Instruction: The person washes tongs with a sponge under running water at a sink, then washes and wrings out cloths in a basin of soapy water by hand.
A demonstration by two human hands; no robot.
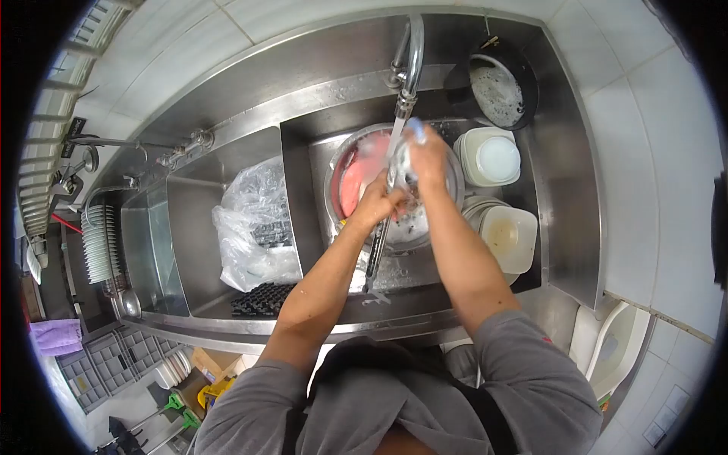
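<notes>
- Black-and-silver, a long slim utensil (pixel 375 254) is slanting across the round metal bowl (pixel 329 182), left hand (pixel 381 203) gripping it, fingers curled.
- Blurred right hand (pixel 428 158) is clutching a blue-and-white scrubber (pixel 415 130); steady lengthwise strokes are probably serving best.

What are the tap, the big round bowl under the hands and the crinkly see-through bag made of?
The tap looks like polished metal, maybe chrome-plated: bright reflections run along it. The round bowl seems metal too, perhaps steel, because its rim is grey and gleaming. The bag looks like thin, glossy plastic: it's clear and wrinkled.
</notes>
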